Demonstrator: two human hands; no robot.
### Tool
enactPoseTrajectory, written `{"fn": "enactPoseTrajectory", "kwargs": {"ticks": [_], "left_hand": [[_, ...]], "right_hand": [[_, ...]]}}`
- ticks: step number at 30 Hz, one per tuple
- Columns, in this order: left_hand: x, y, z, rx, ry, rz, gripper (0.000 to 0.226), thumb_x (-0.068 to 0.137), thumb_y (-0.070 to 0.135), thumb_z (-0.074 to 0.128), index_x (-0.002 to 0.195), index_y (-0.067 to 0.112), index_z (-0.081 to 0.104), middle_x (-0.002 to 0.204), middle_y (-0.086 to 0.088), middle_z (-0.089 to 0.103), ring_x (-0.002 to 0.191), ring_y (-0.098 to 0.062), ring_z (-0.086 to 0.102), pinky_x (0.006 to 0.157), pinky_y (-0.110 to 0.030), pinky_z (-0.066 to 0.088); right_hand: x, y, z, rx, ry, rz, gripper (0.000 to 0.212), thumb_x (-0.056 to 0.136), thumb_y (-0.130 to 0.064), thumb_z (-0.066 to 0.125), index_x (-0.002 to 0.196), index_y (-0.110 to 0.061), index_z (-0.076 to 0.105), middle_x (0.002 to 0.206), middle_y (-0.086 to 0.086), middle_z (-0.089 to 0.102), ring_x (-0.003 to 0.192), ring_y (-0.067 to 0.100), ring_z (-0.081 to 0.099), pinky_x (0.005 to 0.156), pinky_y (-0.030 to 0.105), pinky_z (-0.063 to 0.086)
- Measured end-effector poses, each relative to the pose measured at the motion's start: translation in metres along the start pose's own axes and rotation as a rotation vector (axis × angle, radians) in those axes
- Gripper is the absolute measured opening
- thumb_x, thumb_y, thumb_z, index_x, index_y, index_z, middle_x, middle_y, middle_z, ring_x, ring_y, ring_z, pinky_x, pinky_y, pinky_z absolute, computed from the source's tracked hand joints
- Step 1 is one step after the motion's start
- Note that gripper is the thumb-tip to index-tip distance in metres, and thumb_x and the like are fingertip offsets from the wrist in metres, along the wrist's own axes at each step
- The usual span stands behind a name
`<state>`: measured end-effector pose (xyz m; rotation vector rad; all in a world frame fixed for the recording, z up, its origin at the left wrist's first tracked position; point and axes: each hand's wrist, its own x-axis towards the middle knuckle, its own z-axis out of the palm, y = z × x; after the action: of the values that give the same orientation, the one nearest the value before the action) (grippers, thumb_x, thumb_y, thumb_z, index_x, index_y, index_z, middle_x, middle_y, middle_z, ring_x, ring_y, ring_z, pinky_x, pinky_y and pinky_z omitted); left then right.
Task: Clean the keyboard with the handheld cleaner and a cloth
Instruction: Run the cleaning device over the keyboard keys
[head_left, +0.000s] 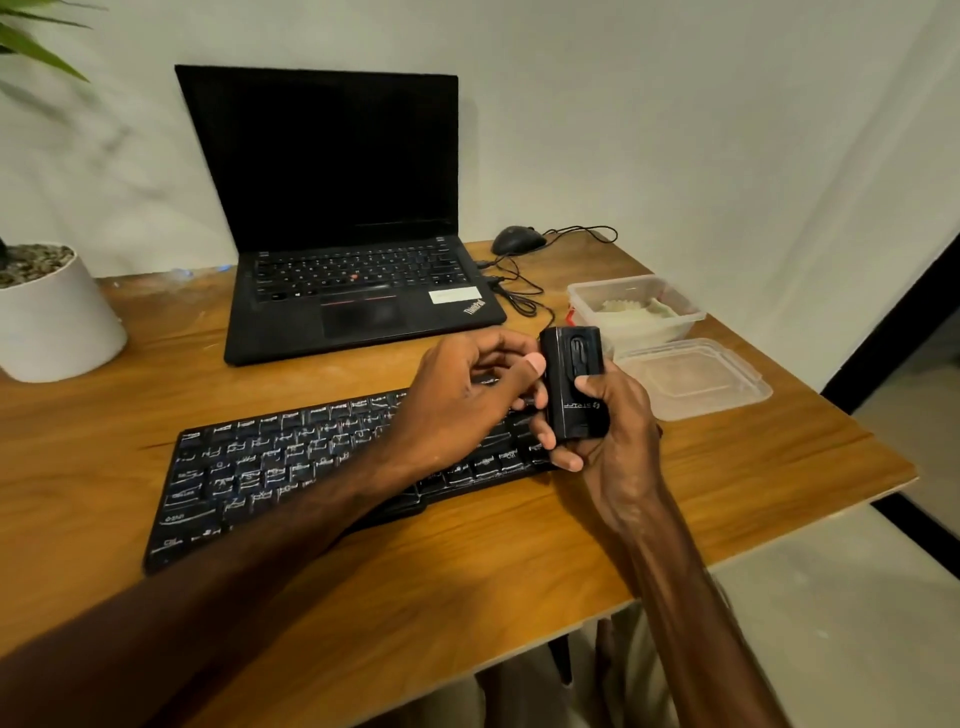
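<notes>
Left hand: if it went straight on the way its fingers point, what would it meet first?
The handheld cleaner, held upright in the right hand. The left hand has its thumb tip right at the cleaner's side; whether they touch is unclear.

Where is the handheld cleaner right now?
In the head view, right of centre: the handheld cleaner is held upright in the right hand, over the right end of the keyboard, near the open plastic container.

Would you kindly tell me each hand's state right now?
Left hand: curled beside the handheld cleaner; grip cannot be told.
Right hand: holds the handheld cleaner.
</notes>
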<state>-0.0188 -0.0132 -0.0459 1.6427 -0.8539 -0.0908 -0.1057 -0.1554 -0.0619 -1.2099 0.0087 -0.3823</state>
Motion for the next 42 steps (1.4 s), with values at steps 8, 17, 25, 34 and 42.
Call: {"fn": "enactPoseTrajectory", "kwargs": {"ticks": [8,17,25,34,42], "left_hand": [[-0.001,-0.002,0.0,-0.004,0.03,-0.012,0.013,0.1,0.016,0.068,0.107,0.007,0.073,0.095,-0.005,0.077,0.086,-0.019,0.076,0.074,-0.037,0.065],[-0.001,0.001,0.0,0.032,0.034,0.001,0.01,0.099,0.015,0.068,0.104,0.009,0.075,0.093,-0.003,0.077,0.084,-0.017,0.075,0.073,-0.037,0.065],[0.005,-0.001,-0.042,0.342,-0.061,0.03,0.015,0.099,0.027,0.068,0.109,0.018,0.076,0.104,0.01,0.075,0.097,0.0,0.069,0.076,-0.02,0.059],[-0.024,-0.064,-0.18,0.568,-0.083,-0.228,0.027,0.104,0.04,0.055,0.106,0.023,0.077,0.105,0.01,0.076,0.095,-0.002,0.069,0.087,-0.031,0.055],[-0.035,-0.082,-0.223,0.003,-0.161,-0.404,0.045,0.105,0.037,0.048,0.122,0.001,0.069,0.106,-0.02,0.078,0.082,-0.021,0.069,0.071,-0.025,0.053]], "right_hand": [[-0.001,-0.002,0.003,-0.066,0.032,-0.009,0.026,0.106,-0.027,0.044,0.114,-0.006,0.057,0.074,0.01,0.062,0.046,0.019,0.051,0.035,0.021,0.024],[-0.003,-0.003,0.004,-0.102,0.095,0.0,0.028,0.104,-0.032,0.048,0.114,-0.011,0.062,0.074,0.009,0.065,0.046,0.019,0.053,0.037,0.02,0.03],[-0.002,-0.004,0.003,-0.13,0.048,0.065,0.034,0.095,-0.032,0.063,0.125,-0.016,0.061,0.091,0.008,0.07,0.066,0.022,0.063,0.039,0.025,0.041],[0.025,-0.032,0.051,-0.661,-0.075,-0.034,0.038,0.081,-0.027,0.082,0.116,-0.023,0.07,0.099,-0.007,0.076,0.08,0.01,0.075,0.055,0.018,0.054],[0.069,-0.013,0.114,-0.852,-0.259,-0.094,0.041,0.071,-0.031,0.091,0.107,-0.025,0.072,0.099,-0.012,0.076,0.092,-0.003,0.07,0.08,0.016,0.055]]}}
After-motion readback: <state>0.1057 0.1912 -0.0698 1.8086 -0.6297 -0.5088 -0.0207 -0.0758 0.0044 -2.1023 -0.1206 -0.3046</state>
